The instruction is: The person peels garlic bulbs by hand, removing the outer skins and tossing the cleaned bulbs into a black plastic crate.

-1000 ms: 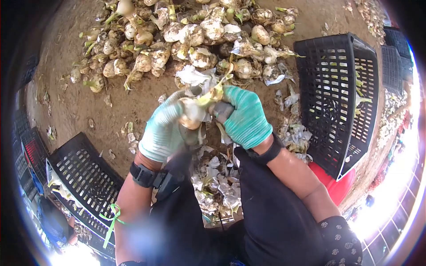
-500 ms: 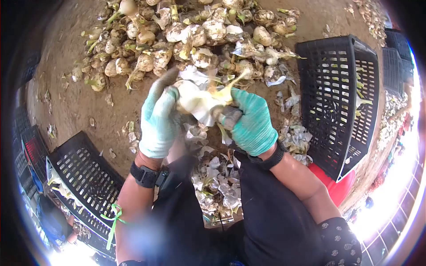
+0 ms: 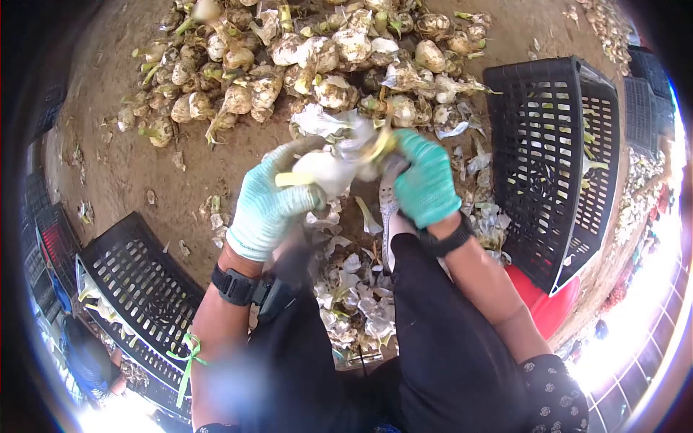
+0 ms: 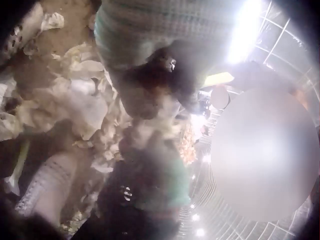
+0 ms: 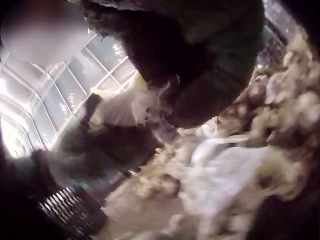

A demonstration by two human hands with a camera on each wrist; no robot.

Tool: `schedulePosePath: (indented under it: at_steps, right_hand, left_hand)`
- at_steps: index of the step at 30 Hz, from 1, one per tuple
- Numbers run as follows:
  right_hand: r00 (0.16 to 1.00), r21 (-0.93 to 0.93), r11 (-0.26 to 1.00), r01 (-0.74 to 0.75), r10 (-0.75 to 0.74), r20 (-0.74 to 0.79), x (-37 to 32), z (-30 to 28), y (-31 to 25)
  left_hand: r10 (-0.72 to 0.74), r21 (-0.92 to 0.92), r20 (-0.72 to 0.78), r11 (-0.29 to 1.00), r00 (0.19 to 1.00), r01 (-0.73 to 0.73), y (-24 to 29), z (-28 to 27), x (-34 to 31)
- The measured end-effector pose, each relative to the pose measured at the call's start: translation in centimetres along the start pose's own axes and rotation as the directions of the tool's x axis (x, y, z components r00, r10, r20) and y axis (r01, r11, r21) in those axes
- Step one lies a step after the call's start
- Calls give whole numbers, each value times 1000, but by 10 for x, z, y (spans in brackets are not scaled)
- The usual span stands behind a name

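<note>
My gloved left hand [image 3: 263,202] grips a white garlic bulb [image 3: 325,172] by its side, its pale cut stem sticking out leftward over the thumb. On the other side, my gloved right hand [image 3: 429,180] pinches yellowish, papery outer skin [image 3: 379,148] hanging off the bulb; motion blurs this part. In the right wrist view the bulb [image 5: 120,107] appears between both hands, with the right hand [image 5: 200,65] dark above it. Fingers hide much of the bulb in the left wrist view, where the left hand [image 4: 155,40] is uppermost.
Beyond the hands lies a large heap of unpeeled garlic [image 3: 317,61]. Peeled skins [image 3: 361,303] litter the ground between the legs. A black slatted crate [image 3: 530,159] stands at right beside a red stool [image 3: 538,296]; another black crate [image 3: 144,281] sits at left.
The bulb has turned in the left hand, so its stem now points left. My right hand has moved slightly right, drawing skin away from the bulb.
</note>
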State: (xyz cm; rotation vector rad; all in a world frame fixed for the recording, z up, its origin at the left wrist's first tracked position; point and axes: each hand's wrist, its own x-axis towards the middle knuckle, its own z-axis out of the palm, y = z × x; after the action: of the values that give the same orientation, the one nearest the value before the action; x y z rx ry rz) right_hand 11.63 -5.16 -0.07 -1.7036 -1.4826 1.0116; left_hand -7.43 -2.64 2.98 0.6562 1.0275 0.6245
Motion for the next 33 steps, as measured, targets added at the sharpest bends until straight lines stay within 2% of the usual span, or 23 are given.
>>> schedulePosePath:
  at_steps: [2, 3, 4, 5, 6, 8, 12, 13, 14, 15, 16, 17, 18, 20, 22, 23, 24, 27, 28, 29, 30, 32, 33]
  right_hand:
    - [997, -71, 997, -10, 4, -80, 3, -1, 31]
    - [997, -71, 997, -11, 5, -79, 2, -3, 33]
    - [996, -224, 974, 46, -62, -64, 1, -5, 32]
    - [991, -372, 923, 104, -128, -41, 1, -7, 30]
    - [991, -372, 923, 104, -129, -43, -1, -12, 23]
    - [993, 73, 992, 99, -94, -76, -1, -27, -15]
    - [949, 76, 955, 286, -293, 114, -3, -20, -33]
    - [958, 39, 998, 53, -62, 280, -5, -15, -32]
    - [887, -35, 984, -175, 173, 428, -6, -9, -32]
    - [944, -157, 987, -25, 75, 321, -11, -3, -31]
    - [944, -156, 987, -28, 77, 320, -14, 4, -31]
    - [963, -138, 976, 167, -132, 236, -15, 11, -33]
    - [930, -138, 924, 357, -337, 147, -17, 16, -33]
    - [897, -230, 867, 442, -420, 140, -18, 20, -29]
    - [943, -96, 938, 333, -329, 52, -14, 17, -23]
    - [998, 243, 969, 45, -53, 26, -12, 15, -18]
    - [990, 40, 989, -139, 139, 8, -9, 11, -5]
    - [963, -93, 970, -226, 237, 126, -12, 6, 7]
    - [990, -53, 998, -35, 42, 132, -12, 4, 3]
    - [979, -16, 987, 162, -158, 130, -9, 1, -2]
    - [979, -17, 987, 162, -159, 128, -8, -5, -9]
    - [938, 223, 970, -99, 16, 347, -2, -18, -36]
    - [959, 234, 955, 181, -224, 175, -1, -5, -30]
  left_hand:
    - [-61, 237, 131, 971, 990, 28, 8, 2, -1]
    - [-115, 222, 181, 972, 977, 73, 12, 4, -4]
    - [-169, 212, 233, 970, 958, 120, 13, 6, -6]
    - [-99, 240, 206, 970, 973, 48, 13, 5, -5]
    - [-99, 241, 207, 969, 973, 47, 15, 3, -3]
    - [-183, 157, 177, 975, 967, 155, 18, 1, -3]
    - [-144, 79, 175, 988, 974, 132, 11, 5, 0]
    - [-144, 82, 178, 988, 974, 131, 9, 2, 2]
    - [-69, 77, 124, 995, 990, 60, 4, -2, 5]
    - [5, 75, 69, 997, 998, -10, -1, -6, 7]
    - [2, 76, 70, 997, 998, -8, -6, -5, 7]
    - [-25, 27, 42, 999, 999, 24, -10, -4, 8]
    - [-53, -21, 17, 998, 998, 53, -15, -4, 9]
    - [-87, -93, 21, 992, 996, 89, -19, -12, 12]
    - [-127, -178, -5, 976, 992, 124, -17, -8, 12]
    - [-173, -209, 29, 962, 984, 175, -8, -3, 8]
    - [-172, -211, 28, 962, 985, 174, -8, -2, 6]
    - [-130, -35, 83, 991, 988, 133, -6, 1, 1]
    - [-132, -30, 88, 990, 987, 135, -6, -1, 3]
    - [-14, 51, 86, 999, 996, 10, -6, -5, 6]
    - [102, 129, 91, 985, 991, -113, -7, -6, 7]
    - [93, 128, 75, 986, 993, -102, -8, -6, 7]
    - [152, 179, 99, 969, 983, -168, -9, -5, 7]
